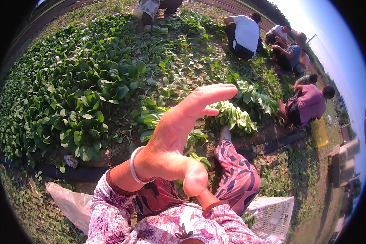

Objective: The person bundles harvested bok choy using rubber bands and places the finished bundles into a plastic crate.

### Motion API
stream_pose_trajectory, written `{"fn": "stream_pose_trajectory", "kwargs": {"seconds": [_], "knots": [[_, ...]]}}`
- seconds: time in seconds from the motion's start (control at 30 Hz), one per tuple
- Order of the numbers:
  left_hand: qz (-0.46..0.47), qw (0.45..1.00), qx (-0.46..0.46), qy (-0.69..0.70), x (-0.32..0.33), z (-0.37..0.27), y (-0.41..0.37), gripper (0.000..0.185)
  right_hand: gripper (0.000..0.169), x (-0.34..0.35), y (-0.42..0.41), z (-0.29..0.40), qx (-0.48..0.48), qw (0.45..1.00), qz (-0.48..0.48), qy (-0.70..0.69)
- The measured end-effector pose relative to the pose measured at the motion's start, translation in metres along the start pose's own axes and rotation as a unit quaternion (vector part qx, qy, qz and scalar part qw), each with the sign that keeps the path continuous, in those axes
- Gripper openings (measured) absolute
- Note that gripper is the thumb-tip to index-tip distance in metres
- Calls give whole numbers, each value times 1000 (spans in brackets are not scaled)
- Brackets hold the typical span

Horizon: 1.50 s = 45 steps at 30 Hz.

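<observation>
My left hand [177, 131] is raised close to the camera, wearing a silver bangle [134, 166]. Its fingers curve to the right, well apart from the thumb, and nothing is between them. Only the forearm of my right arm [206, 198] shows; the hand itself is hidden behind my left thumb. Beyond my left hand, cut leafy greens [231, 114] lie in a row with pale stems showing. Another bunch of greens [152, 117] rests just behind my left wrist. My right foot [225, 133] stands beside the row.
Dense growing leafy greens [79, 91] fill the left. A white plastic crate [271, 218] stands by my right side, and a pale plastic sack [70, 202] lies at left. A person in a purple shirt [309, 102] crouches at right near a yellow crate [319, 132]; several others crouch farther off.
</observation>
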<state>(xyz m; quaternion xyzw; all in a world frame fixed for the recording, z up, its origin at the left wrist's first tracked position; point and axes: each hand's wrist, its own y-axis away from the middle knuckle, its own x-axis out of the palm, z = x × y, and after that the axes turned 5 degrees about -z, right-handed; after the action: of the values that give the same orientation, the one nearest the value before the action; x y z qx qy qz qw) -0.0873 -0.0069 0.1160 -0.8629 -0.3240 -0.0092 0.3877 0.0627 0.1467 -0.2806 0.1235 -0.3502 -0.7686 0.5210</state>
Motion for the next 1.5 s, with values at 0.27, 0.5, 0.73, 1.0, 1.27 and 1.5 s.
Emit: {"fn": "stream_pose_trajectory", "kwargs": {"seconds": [0.27,0.5,0.73,1.0,1.27,1.5], "knots": [[-114,992,-54,-32,-25,33,18,85,38,10,20,26,25,999,-7,38],[-144,972,-124,-137,-29,83,30,49,37,11,17,24,20,999,-4,36],[-207,934,-269,-109,-58,161,78,23,35,11,17,23,28,999,-3,39],[-164,940,-208,-214,-50,161,78,37,34,12,18,24,26,999,-13,37],[-167,939,-271,-126,-52,169,85,44,35,7,18,19,24,999,-19,33],[-153,943,-278,-96,-49,166,83,44,34,6,20,21,38,999,-20,33]]}}
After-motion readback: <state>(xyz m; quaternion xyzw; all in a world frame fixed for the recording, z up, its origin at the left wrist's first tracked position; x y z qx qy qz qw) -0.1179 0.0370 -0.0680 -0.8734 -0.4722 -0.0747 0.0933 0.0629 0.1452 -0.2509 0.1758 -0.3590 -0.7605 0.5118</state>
